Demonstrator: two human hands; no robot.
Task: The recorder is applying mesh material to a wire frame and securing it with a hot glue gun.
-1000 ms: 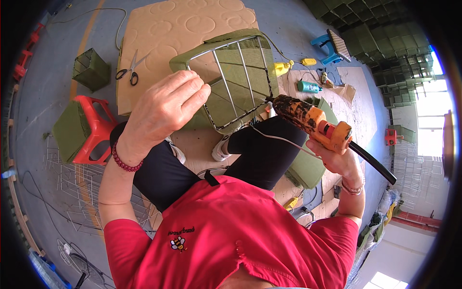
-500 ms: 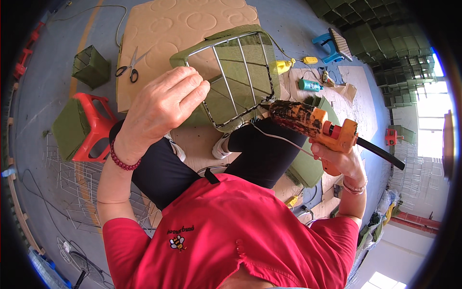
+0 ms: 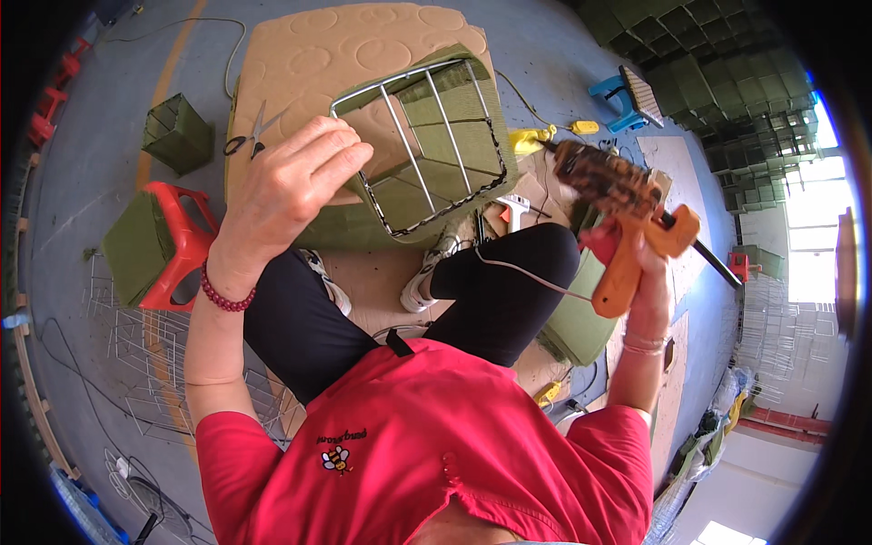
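Observation:
A wire-frame basket point(image 3: 434, 127), covered in green mesh fabric, is tilted over the cardboard in front of my knees. Black glue runs along its near and right wires. My left hand point(image 3: 295, 182) has its fingers pressed together at the basket's left rim, gripping it; the fingertips are partly hidden. In my right hand point(image 3: 652, 282) is an orange glue gun point(image 3: 616, 277), its barrel stained dark and somewhat blurred. Its nozzle points up and left, apart from the basket. A thin pale cord crosses my right knee below it.
Scissors point(image 3: 250, 138) lie on a cardboard-covered surface point(image 3: 300, 45). To the left stand a red stool point(image 3: 186, 245) bearing green fabric and a green box point(image 3: 177, 134). Farther right are a yellow bottle point(image 3: 530, 139), a blue stool point(image 3: 622, 100) and stacked green boxes point(image 3: 718, 91). Wire frames point(image 3: 154, 363) lie lower left.
My right hand has drawn the glue gun away from the basket's right corner, moving its nozzle up and right. The basket and my left hand have shifted slightly left.

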